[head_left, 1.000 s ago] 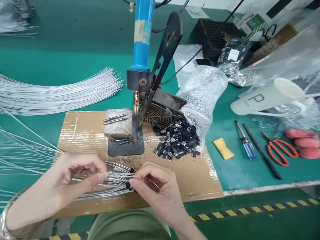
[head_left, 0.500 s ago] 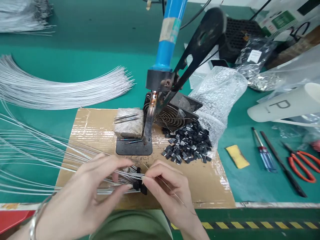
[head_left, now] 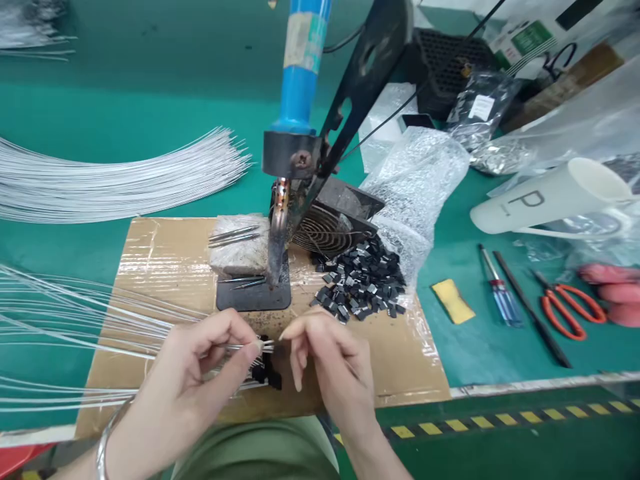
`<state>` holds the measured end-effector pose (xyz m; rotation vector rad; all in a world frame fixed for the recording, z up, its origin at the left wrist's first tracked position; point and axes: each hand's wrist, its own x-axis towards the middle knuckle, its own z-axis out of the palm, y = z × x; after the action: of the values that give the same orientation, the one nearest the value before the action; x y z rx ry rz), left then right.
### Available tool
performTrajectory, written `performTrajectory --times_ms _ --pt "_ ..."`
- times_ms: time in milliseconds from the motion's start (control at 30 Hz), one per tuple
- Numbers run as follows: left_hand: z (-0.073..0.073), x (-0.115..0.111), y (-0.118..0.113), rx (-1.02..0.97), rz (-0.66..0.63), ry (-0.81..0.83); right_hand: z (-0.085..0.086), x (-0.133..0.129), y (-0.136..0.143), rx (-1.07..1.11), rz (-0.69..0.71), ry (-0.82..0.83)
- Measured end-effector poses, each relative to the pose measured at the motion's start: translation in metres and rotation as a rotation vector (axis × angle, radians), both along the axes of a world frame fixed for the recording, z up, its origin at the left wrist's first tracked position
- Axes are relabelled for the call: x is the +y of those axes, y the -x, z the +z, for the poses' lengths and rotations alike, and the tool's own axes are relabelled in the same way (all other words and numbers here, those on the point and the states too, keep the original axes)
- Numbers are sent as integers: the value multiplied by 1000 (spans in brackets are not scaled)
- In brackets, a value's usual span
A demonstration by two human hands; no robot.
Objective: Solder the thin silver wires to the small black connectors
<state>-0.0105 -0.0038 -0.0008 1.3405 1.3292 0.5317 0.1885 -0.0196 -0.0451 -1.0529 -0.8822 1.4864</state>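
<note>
wire ends (head_left: 269,346) sit gathered, pinched in left hand (head_left: 207,367); right hand (head_left: 336,353) curls, contents unclear; black pieces (head_left: 359,281) lie loose at right.

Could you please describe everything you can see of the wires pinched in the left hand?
The wires are thin and pale, several bunched close together. The left hand grips them between thumb and forefinger, their short ends pointing towards the right hand, across a small gap. In view, they appear just beside black pieces over the cardboard; whether they touch those pieces is unclear. The left hand hides part of their length.
</note>
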Motion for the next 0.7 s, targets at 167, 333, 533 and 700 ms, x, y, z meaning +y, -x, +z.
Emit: performTrajectory --times_ms 167,333,533,700 --pt "3 2 -3 37 125 53 -3 -2 -6 233 -62 59" --pt "11 4 -9 29 180 95 -2 -4 1 16 -164 35" --pt "4 4 -5 64 138 6 8 2 14 -67 -53 4" --pt "5 5 -5 85 120 -44 4 1 23 105 -12 83"
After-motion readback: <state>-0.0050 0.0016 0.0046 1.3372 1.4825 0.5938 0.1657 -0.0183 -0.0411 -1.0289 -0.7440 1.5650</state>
